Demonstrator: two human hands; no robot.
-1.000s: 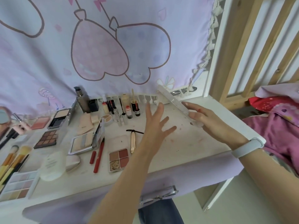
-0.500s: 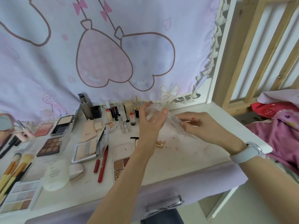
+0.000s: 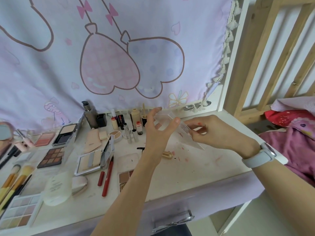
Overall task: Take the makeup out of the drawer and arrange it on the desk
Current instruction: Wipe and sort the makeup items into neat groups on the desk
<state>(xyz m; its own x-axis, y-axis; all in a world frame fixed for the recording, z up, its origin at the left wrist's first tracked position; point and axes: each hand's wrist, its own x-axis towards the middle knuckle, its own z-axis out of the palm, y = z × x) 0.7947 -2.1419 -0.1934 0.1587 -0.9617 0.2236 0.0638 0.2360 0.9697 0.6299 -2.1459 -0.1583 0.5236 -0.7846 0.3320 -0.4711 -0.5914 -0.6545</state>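
Clear plastic case [image 3: 172, 122] pinched by both hands (left [image 3: 157, 132], right [image 3: 211, 132]) above desk [image 3: 204, 169].

Open room on the surface [image 3: 213, 169] lies at my right, from the gold tube [image 3: 167, 155] out to the right edge. The left half is crowded with palettes [image 3: 51, 156], brushes [image 3: 15, 178] and red pencils [image 3: 107, 178]. Upright bottles [image 3: 134, 116] line the back under the curtain [image 3: 119, 57]. The wooden bed frame [image 3: 255, 65] blocks the right side.
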